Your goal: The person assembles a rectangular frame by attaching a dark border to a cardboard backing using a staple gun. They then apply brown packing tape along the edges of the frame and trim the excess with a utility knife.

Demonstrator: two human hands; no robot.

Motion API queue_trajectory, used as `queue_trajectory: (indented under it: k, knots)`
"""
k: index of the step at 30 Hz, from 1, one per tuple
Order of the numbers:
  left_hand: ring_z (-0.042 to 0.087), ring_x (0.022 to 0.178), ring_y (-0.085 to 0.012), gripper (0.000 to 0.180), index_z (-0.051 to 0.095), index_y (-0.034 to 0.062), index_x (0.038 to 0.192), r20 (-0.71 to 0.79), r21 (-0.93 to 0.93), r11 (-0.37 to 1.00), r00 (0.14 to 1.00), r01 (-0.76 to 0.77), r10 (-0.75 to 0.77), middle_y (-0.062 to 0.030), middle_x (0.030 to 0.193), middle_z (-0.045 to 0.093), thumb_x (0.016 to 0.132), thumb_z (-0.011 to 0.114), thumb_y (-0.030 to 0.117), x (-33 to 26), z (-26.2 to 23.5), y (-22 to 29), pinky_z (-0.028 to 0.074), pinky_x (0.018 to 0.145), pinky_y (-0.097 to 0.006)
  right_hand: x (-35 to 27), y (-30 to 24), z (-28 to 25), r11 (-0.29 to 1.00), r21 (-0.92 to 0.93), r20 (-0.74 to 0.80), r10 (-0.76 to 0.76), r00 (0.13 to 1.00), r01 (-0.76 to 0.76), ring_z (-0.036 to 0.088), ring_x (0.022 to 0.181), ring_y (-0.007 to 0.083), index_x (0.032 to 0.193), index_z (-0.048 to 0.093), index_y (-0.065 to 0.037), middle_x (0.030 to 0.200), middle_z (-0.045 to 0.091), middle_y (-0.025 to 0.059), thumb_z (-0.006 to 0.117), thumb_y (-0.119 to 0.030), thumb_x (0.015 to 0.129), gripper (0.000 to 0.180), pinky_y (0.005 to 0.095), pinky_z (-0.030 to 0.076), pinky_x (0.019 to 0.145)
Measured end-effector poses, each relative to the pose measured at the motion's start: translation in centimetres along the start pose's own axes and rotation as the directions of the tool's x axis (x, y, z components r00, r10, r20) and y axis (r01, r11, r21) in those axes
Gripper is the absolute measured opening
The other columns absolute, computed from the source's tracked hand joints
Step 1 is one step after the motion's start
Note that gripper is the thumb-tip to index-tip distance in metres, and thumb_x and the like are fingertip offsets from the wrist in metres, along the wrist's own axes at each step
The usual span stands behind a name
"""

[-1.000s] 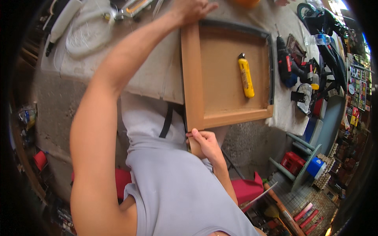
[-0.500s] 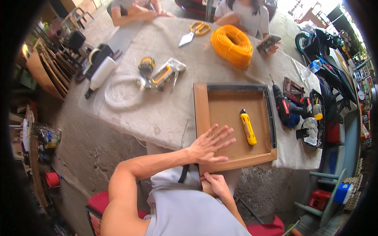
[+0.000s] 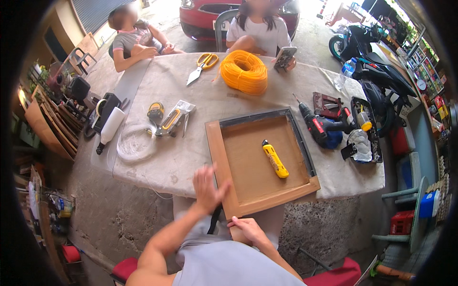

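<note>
A square wooden frame [image 3: 257, 205] with a brown recessed panel lies at the table's near edge. Its left and near sides are bare wood; its far and right sides are black. Inside it rests a yellow utility knife [image 3: 275, 160]. My left hand [image 3: 207, 191] is open beside the frame's left side, fingers stretched and slightly blurred. Below the near-left corner, my right hand [image 3: 251, 232] is closed on a flat tan strip [image 3: 237, 233], thumb at the frame's edge. Whether the strip is attached to the frame I cannot tell.
To the left lie a coil of clear line [image 3: 137, 144], staple gun [image 3: 175, 118], tape measure [image 3: 155, 110] and white bottle [image 3: 111, 128]. Scissors [image 3: 202, 69] and an orange coil [image 3: 244, 72] lie farther back. A drill [image 3: 319, 125] stands right. Two people sit across.
My left hand has moved left, off the frame's inside to its left side. My right hand keeps its hold at the corner. The whole view has shifted, showing more of the far side.
</note>
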State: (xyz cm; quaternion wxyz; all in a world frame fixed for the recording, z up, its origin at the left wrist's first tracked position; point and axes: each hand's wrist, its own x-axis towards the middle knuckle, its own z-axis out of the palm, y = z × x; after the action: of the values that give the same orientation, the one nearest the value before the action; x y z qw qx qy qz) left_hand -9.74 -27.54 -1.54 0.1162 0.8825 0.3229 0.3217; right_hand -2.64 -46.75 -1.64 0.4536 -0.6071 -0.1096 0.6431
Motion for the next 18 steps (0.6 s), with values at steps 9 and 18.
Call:
queue_trajectory:
  k: [9,18]
  knots:
    - [0.061,0.062,-0.0195,0.044,0.066,-0.0044,0.085,0.564,-0.431,0.479,0.643,0.765,-0.519,-0.0129,0.073,0.066,0.088,0.07,0.039,-10.2,-3.7,3.5,0.051,0.059,-0.032,0.8,-0.6,0.6,0.984,0.167,0.142,0.044,0.989,-0.067,0.064,0.089,0.0138,0.102,0.071,0.003,0.094,0.071,0.0084,0.055,-0.033,0.099,0.039,0.0277,0.049,0.08]
    - [0.056,0.066,-0.0088,0.039,0.066,0.0006,0.075,0.504,-0.517,0.341,0.601,0.785,-0.621,-0.004,0.07,0.065,0.082,0.077,0.037,-9.4,-2.7,-0.2,0.048,0.057,-0.028,3.8,0.6,4.4,0.944,0.283,0.288,-0.251,0.924,0.168,0.055,0.113,0.0133,0.131,0.053,0.003,0.122,0.061,0.006,0.059,-0.021,0.096,0.043,0.0289,0.042,0.099]
